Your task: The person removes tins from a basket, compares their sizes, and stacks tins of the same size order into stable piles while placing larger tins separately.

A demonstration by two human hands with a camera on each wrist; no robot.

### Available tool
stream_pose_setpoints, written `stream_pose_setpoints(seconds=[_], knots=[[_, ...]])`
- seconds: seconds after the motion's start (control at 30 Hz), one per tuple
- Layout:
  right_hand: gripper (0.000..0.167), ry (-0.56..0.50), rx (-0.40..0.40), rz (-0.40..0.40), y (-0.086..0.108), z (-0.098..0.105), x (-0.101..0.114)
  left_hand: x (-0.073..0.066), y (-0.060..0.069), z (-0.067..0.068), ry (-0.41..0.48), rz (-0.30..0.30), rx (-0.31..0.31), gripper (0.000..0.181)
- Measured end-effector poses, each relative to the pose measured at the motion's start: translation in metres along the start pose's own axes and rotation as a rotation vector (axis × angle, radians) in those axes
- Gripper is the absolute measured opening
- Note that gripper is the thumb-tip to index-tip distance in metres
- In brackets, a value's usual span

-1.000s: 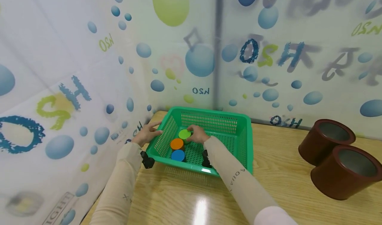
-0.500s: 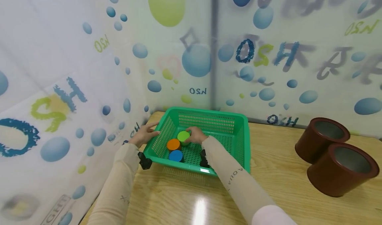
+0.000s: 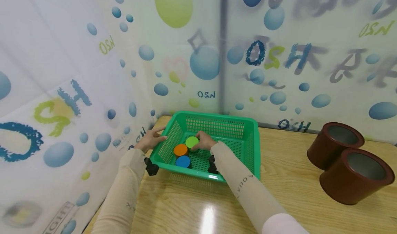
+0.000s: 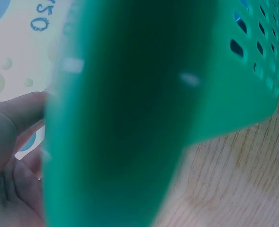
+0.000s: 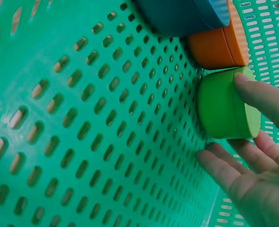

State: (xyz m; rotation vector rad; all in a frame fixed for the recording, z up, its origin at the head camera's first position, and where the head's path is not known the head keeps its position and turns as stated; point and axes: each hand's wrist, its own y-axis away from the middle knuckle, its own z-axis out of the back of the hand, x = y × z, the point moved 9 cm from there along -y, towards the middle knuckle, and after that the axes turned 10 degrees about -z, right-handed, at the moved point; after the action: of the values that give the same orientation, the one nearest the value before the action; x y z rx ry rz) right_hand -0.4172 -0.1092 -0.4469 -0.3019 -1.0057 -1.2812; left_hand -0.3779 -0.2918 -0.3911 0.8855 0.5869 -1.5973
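Inside the green plastic basket (image 3: 217,176), my right hand (image 3: 206,140) holds a green round lidded container (image 3: 192,142) near the left side. In the right wrist view its thumb (image 5: 265,97) lies against the lid edge and the other fingers are at the opposite side. An orange round container (image 3: 180,150) stands beside the green one, with a blue round container (image 3: 183,162) in front of it. My left hand (image 3: 150,140) rests at the basket's left rim, its fingers fairly straight; the rim hides part of them in the left wrist view.
Two dark brown cylinders (image 3: 335,145) with hollow-looking tops stand on the wooden table (image 3: 285,192) at the right. A printed curtain (image 3: 124,89) hangs close behind the basket and along its left side.
The green container has shifted slightly toward me, closer to the orange one, with my right hand on it. My right thumb now shows at its near side. My left hand stays at the rim.
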Motion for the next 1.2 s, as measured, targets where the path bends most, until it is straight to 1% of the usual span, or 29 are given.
stream_pose_setpoints(seconds=[0.17, 0.27, 0.4, 0.67, 0.73, 0.93, 1.2], knots=[[0.066, -0.037, 0.032, -0.002, 0.001, 0.000, 0.000, -0.001, -0.001, 0.000, -0.006, 0.000, 0.003, 0.056], [0.071, -0.032, 0.047, 0.008, 0.003, 0.000, 0.001, -0.001, -0.002, 0.000, -0.002, 0.000, 0.005, 0.056], [0.072, -0.019, 0.064, 0.019, 0.004, -0.001, 0.003, -0.001, -0.002, 0.000, 0.004, 0.007, 0.004, 0.056], [0.064, -0.038, 0.161, 0.016, 0.006, -0.004, 0.001, 0.001, -0.003, 0.001, -0.009, 0.007, -0.005, 0.056], [0.064, -0.060, 0.180, 0.011, 0.007, -0.004, 0.001, 0.002, -0.002, 0.001, -0.010, 0.013, -0.007, 0.055], [0.062, -0.113, 0.187, -0.023, 0.009, -0.001, 0.000, 0.004, -0.003, 0.000, -0.016, 0.017, -0.004, 0.056], [0.061, -0.136, 0.188, -0.017, 0.013, 0.007, 0.004, 0.004, -0.003, 0.000, -0.028, 0.011, 0.000, 0.056]])
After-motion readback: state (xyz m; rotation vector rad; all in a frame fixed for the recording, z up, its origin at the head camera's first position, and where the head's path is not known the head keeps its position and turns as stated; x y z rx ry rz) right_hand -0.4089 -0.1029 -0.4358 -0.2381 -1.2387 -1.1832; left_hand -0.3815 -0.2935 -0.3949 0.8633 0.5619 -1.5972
